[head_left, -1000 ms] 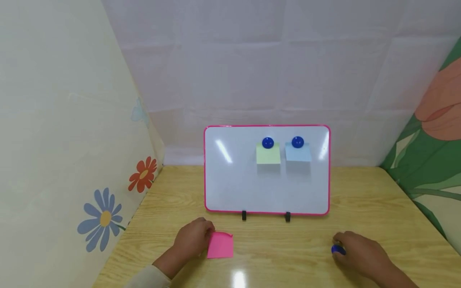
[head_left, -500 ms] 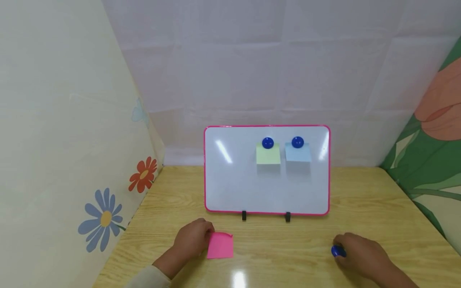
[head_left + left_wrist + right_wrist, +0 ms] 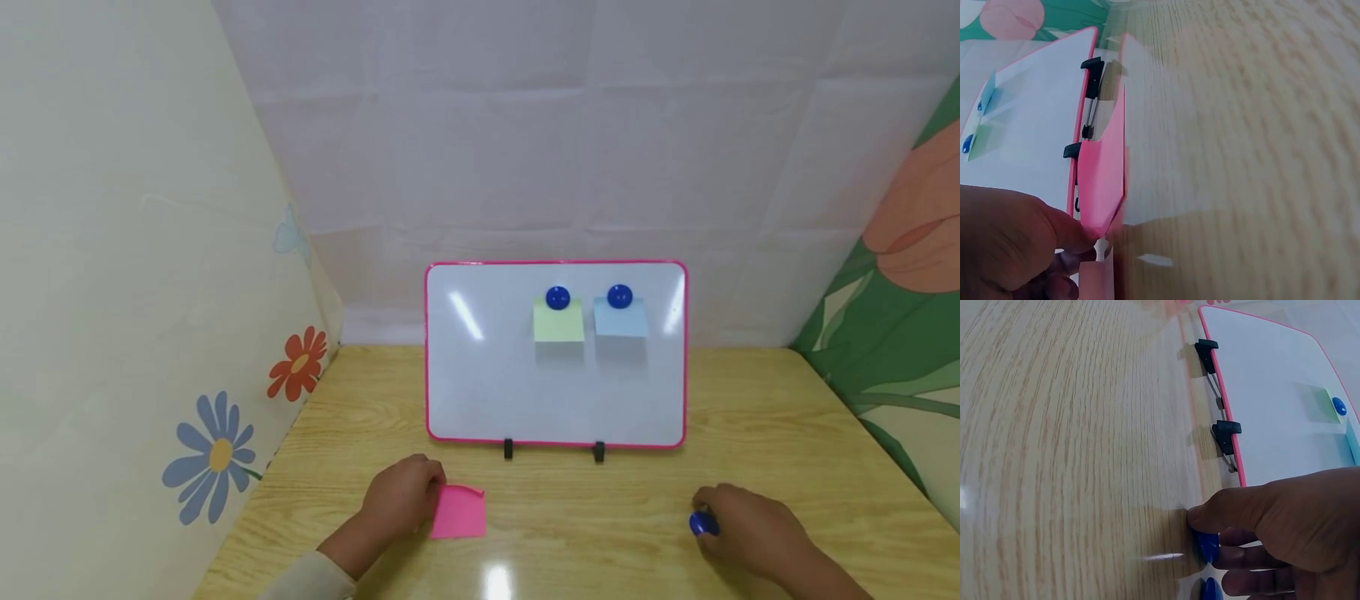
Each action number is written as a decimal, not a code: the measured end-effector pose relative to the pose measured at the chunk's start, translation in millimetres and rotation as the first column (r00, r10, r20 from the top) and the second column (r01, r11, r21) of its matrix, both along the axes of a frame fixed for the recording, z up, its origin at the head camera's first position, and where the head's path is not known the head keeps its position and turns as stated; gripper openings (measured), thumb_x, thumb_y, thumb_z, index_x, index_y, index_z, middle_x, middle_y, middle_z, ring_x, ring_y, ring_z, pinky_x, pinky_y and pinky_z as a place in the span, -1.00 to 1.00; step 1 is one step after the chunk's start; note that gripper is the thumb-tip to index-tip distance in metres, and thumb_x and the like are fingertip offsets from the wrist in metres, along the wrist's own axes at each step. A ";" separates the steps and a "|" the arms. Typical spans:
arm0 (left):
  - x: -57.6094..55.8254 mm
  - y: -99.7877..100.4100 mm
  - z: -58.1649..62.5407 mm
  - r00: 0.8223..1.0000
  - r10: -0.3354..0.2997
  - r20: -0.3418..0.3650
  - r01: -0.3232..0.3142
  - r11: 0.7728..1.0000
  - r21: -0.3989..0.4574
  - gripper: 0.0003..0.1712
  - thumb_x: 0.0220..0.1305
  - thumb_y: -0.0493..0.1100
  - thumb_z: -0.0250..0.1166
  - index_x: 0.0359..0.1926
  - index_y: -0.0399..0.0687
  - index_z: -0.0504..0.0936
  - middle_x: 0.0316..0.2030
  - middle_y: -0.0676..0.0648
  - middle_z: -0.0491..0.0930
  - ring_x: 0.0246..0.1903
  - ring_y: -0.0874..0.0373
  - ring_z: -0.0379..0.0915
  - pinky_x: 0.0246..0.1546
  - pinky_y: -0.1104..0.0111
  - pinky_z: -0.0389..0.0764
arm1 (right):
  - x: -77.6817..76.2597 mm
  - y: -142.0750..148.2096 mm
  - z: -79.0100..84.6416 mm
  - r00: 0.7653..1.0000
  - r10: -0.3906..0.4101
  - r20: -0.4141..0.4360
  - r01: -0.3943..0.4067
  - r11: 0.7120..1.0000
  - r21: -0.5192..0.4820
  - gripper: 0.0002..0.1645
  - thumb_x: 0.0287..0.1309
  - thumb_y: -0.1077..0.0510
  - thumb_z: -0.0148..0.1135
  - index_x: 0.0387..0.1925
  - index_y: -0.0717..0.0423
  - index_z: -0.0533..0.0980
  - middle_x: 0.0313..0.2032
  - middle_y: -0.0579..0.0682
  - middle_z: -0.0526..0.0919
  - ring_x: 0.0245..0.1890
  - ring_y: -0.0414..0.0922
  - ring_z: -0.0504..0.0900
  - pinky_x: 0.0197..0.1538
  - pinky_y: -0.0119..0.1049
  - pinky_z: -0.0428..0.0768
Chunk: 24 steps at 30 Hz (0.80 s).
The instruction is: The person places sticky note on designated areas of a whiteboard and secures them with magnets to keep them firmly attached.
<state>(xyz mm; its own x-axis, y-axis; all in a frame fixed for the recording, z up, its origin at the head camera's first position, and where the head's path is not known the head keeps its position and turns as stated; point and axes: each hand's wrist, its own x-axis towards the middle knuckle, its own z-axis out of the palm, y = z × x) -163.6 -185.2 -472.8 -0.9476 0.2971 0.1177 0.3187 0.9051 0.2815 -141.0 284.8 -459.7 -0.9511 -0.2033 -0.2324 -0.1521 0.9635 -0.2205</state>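
A pink sticky note (image 3: 459, 512) lies near the table's front, its top edge curled up. My left hand (image 3: 403, 495) pinches its left side between thumb and fingers; the left wrist view shows the note (image 3: 1105, 172) lifted at a slant. Just below it there, a paler pink piece (image 3: 1095, 281) shows, its kind unclear. On the right, my right hand (image 3: 753, 529) holds a round blue magnet (image 3: 703, 523) at the tabletop. In the right wrist view the thumb lies on this magnet (image 3: 1208, 547), with a second blue piece (image 3: 1212, 590) close by, partly cut off.
Behind the hands a pink-framed whiteboard (image 3: 487, 383) stands on black clip feet (image 3: 599, 452). Blue magnets fix a green note (image 3: 558, 323) and a light blue note (image 3: 621, 320) to its upper right part. A flowered panel (image 3: 150, 292) bounds the left side, a leafy one (image 3: 900, 350) the right.
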 end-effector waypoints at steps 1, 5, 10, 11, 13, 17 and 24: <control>0.4 0.4 0.7 1.000 0.003 0.003 -0.003 1.000 0.002 -0.81 0.21 -0.33 0.39 -0.41 0.09 0.70 -0.49 0.15 0.45 -0.48 0.25 0.41 -0.50 0.31 0.49 | -0.5 0.1 -0.5 1.000 0.003 -0.002 -0.003 1.000 0.001 -0.55 -0.07 0.04 0.61 -0.12 0.07 0.65 -0.34 -0.13 0.60 -0.35 -0.18 0.53 -0.32 -0.07 0.59; 0.9 2.1 3.0 1.000 0.018 0.001 -0.018 1.000 0.012 -0.83 0.26 -0.31 0.36 -0.40 0.07 0.68 -0.49 0.15 0.43 -0.48 0.27 0.38 -0.50 0.34 0.47 | -0.7 0.3 -1.5 1.000 0.008 -0.020 -0.008 1.000 0.005 -0.56 -0.08 0.05 0.61 -0.14 0.07 0.65 -0.36 -0.12 0.58 -0.36 -0.18 0.51 -0.33 -0.09 0.58; 0.5 4.0 4.5 1.000 0.031 0.000 -0.031 0.999 0.040 -0.87 0.27 -0.28 0.37 -0.38 0.06 0.67 -0.48 0.15 0.43 -0.48 0.30 0.36 -0.51 0.36 0.44 | 0.9 -0.1 -0.9 0.998 0.014 -0.067 -0.013 1.000 0.022 -0.56 -0.10 0.03 0.60 -0.16 0.05 0.64 -0.37 -0.11 0.53 -0.36 -0.18 0.50 -0.34 -0.11 0.58; 0.2 4.2 4.8 1.000 0.030 0.001 -0.030 0.998 0.051 -0.88 0.26 -0.28 0.37 -0.37 0.06 0.67 -0.47 0.15 0.44 -0.48 0.30 0.36 -0.51 0.36 0.44 | 1.2 -0.2 -0.7 0.997 0.017 -0.079 -0.015 1.000 0.023 -0.56 -0.10 0.03 0.59 -0.16 0.04 0.64 -0.37 -0.10 0.53 -0.36 -0.18 0.49 -0.34 -0.11 0.58; -0.1 4.5 5.2 1.000 0.028 0.007 -0.029 0.997 0.073 -0.88 0.26 -0.27 0.37 -0.37 0.06 0.66 -0.46 0.15 0.46 -0.48 0.31 0.35 -0.52 0.36 0.43 | 2.1 -0.6 0.0 0.994 0.025 -0.110 -0.023 1.000 0.019 -0.56 -0.11 0.02 0.59 -0.16 0.03 0.63 -0.37 -0.10 0.51 -0.35 -0.18 0.48 -0.34 -0.13 0.57; -1.7 4.4 5.0 1.000 0.027 0.008 -0.028 0.993 0.116 -0.84 0.25 -0.27 0.34 -0.38 0.13 0.62 -0.45 0.18 0.52 -0.51 0.35 0.36 -0.52 0.37 0.42 | 4.9 -1.0 0.8 0.981 0.039 -0.188 -0.039 0.999 0.002 -0.56 -0.14 0.02 0.58 -0.17 0.00 0.63 -0.35 -0.11 0.51 -0.34 -0.19 0.48 -0.35 -0.16 0.56; -3.8 5.0 4.3 0.999 0.022 -0.023 -0.019 0.988 0.152 -0.83 0.26 -0.26 0.32 -0.34 0.18 0.65 -0.39 0.21 0.58 -0.54 0.38 0.33 -0.53 0.39 0.40 | 7.7 -0.8 -1.2 0.964 0.043 -0.264 -0.050 0.999 -0.018 -0.57 -0.10 -0.02 0.56 -0.14 -0.05 0.63 -0.33 -0.16 0.55 -0.32 -0.22 0.52 -0.37 -0.18 0.55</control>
